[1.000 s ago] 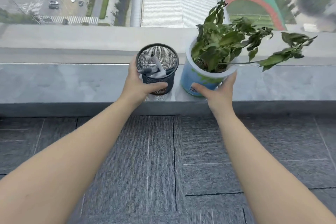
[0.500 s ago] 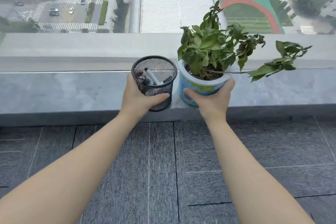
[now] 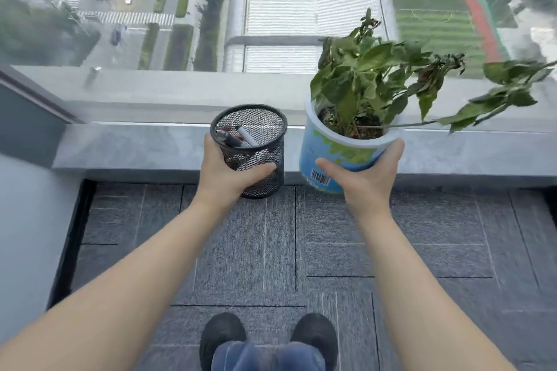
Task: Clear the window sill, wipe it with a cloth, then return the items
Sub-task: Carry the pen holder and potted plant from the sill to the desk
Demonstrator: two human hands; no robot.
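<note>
My left hand (image 3: 229, 172) grips a black mesh pen holder (image 3: 256, 141) with pens inside. It hangs in the air at the front edge of the grey stone window sill (image 3: 135, 147), its base over the carpet. My right hand (image 3: 361, 181) grips a white and blue pot (image 3: 334, 153) with a leafy green plant (image 3: 376, 81). The pot is tilted slightly and also lifted off the sill, at its front edge. No cloth is in view.
Behind the sill is a window pane over a street and a sports field far below. A grey wall (image 3: 27, 220) stands at the left. Grey carpet tiles (image 3: 271, 250) cover the floor, and my dark shoes (image 3: 268, 337) are at the bottom.
Both hands have lifted the pen holder and the plant pot off the sill and drawn them back toward me. The view has tilted down, showing the floor and shoes.
</note>
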